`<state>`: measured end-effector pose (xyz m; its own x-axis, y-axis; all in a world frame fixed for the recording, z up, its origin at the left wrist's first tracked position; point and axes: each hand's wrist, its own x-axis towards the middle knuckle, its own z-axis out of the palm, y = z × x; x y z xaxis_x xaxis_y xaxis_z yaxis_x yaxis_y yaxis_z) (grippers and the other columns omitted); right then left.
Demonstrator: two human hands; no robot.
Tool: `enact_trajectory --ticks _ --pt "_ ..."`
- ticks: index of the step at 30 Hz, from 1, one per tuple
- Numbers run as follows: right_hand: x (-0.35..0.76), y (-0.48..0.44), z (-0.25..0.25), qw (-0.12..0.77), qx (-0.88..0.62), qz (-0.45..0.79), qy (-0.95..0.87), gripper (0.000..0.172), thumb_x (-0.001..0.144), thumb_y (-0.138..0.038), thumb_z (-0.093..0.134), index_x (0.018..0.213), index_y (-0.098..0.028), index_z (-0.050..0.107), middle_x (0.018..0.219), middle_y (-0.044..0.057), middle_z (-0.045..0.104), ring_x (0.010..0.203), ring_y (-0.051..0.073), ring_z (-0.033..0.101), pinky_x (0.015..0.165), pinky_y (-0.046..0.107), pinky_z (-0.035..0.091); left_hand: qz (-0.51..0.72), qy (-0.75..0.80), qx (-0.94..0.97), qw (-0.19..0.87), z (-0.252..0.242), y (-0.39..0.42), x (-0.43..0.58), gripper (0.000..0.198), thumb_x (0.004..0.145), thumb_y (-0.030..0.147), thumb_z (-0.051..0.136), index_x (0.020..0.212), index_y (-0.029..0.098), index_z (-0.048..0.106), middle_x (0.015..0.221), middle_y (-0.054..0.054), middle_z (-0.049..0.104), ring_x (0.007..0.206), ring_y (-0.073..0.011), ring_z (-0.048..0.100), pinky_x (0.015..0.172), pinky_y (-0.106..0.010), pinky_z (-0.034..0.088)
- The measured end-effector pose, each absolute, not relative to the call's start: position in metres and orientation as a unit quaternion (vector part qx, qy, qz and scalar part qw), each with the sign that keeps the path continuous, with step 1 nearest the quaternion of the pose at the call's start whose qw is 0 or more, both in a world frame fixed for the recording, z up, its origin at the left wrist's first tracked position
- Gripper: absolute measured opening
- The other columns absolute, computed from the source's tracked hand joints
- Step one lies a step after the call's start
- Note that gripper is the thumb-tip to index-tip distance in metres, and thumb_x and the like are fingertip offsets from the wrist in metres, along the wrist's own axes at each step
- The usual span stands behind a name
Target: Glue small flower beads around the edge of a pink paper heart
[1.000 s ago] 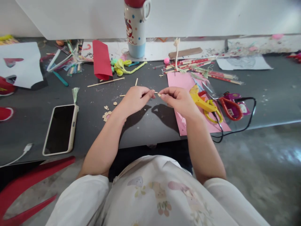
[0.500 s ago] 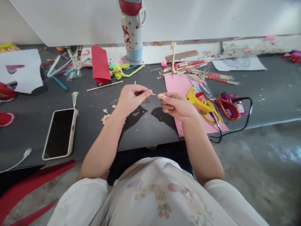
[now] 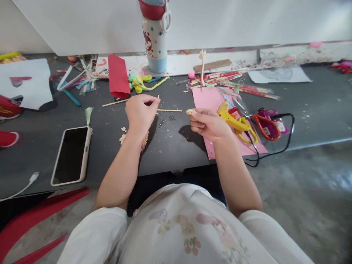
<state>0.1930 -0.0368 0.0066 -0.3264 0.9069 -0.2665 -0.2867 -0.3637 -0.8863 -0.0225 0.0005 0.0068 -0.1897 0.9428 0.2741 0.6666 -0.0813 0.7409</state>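
From my end: right hand (image 3: 206,124) clamped, thumb and fingers, on a small wooden piece (image 3: 189,112) above the surface (image 3: 170,150), by the pink paper (image 3: 206,98). Left hand (image 3: 139,113) curled beside a short stick (image 3: 158,97); can't tell if gripping. Piece probably light, stiff, maybe fragile; I'd pinch its edges gently. Thin stick (image 3: 170,110) between hands: likely snappable, hold mid-length.

Dark grey bench (image 3: 170,146), thin wooden stick (image 3: 171,110) near its middle, pink sheet (image 3: 202,96) at right, phone (image 3: 70,156) at left, teal rod (image 3: 72,98) beyond the phone
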Motion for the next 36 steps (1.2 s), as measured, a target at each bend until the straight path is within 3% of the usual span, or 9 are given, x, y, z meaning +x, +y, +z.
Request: enact_trajectory --ticks 3,6,11,20,23,28,36 --pt "0.194 -0.039 0.006 0.400 -0.513 0.588 -0.480 0.021 0.075 -0.036 0.073 0.085 -0.018 0.068 0.058 -0.008 0.037 0.050 0.006 0.027 0.050 0.024 0.023 0.390 0.663 0.615 0.171 0.008 -0.001 -0.020 0.009 0.076 0.029 0.073 0.076 0.021 0.078 0.077 -0.001 0.076 0.073 -0.0158 0.068 0.067 -0.028 0.045" --pt "0.194 -0.043 0.003 0.309 -0.616 0.380 -0.617 0.015 0.082 -0.031 0.065 0.087 -0.018 0.071 0.059 -0.004 0.046 0.055 0.010 0.041 0.057 0.028 0.031 0.367 0.669 0.623 0.170 0.008 -0.003 -0.017 0.011 0.075 0.032 0.075 0.074 0.022 0.078 0.075 0.000 0.075 0.069 -0.0154 0.066 0.064 -0.029 0.042" --pt "0.189 -0.045 -0.007 0.199 -0.638 0.201 -0.716 0.013 0.086 -0.025 0.059 0.091 -0.018 0.070 0.070 0.002 0.063 0.067 0.016 0.055 0.067 0.031 0.038 0.343 0.666 0.642 0.166 0.008 -0.004 -0.017 0.013 0.075 0.034 0.077 0.072 0.021 0.076 0.074 -0.002 0.074 0.068 -0.0165 0.064 0.066 -0.031 0.041" --pt "0.185 -0.036 -0.012 0.136 -0.632 0.129 -0.752 0.019 0.088 -0.021 0.059 0.100 -0.014 0.070 0.088 0.011 0.072 0.084 0.025 0.064 0.073 0.035 0.043 0.328 0.628 0.663 0.243 0.007 -0.006 -0.015 0.015 0.082 0.033 0.069 0.083 0.022 0.078 0.080 -0.003 0.076 0.078 -0.0178 0.068 0.073 -0.029 0.046" --pt "0.183 -0.034 -0.007 0.189 -0.615 0.134 -0.754 0.023 0.087 -0.025 0.061 0.105 -0.015 0.071 0.084 0.008 0.071 0.080 0.023 0.063 0.074 0.034 0.044 0.326 0.600 0.640 0.353 0.007 -0.005 -0.013 0.017 0.083 0.033 0.068 0.081 0.019 0.077 0.072 -0.003 0.074 0.071 -0.0159 0.068 0.066 -0.026 0.048" --pt "0.172 -0.030 0.006 0.275 -0.570 0.197 -0.749 0.025 0.086 -0.027 0.062 0.106 -0.017 0.074 0.077 0.004 0.068 0.072 0.017 0.058 0.068 0.030 0.042 0.320 0.529 0.576 0.535 0.012 -0.006 -0.011 0.020 0.087 0.031 0.065 0.083 0.014 0.074 0.088 -0.008 0.077 0.073 -0.0144 0.071 0.054 -0.019 0.048" --pt "0.163 -0.028 0.005 0.320 -0.547 0.234 -0.738 0.020 0.083 -0.027 0.064 0.096 -0.016 0.076 0.080 0.003 0.068 0.068 0.013 0.053 0.063 0.028 0.038 0.299 0.490 0.536 0.619 0.016 -0.008 -0.008 0.028 0.089 0.038 0.065 0.084 0.012 0.073 0.078 -0.009 0.076 0.070 -0.0152 0.072 0.052 -0.018 0.049"
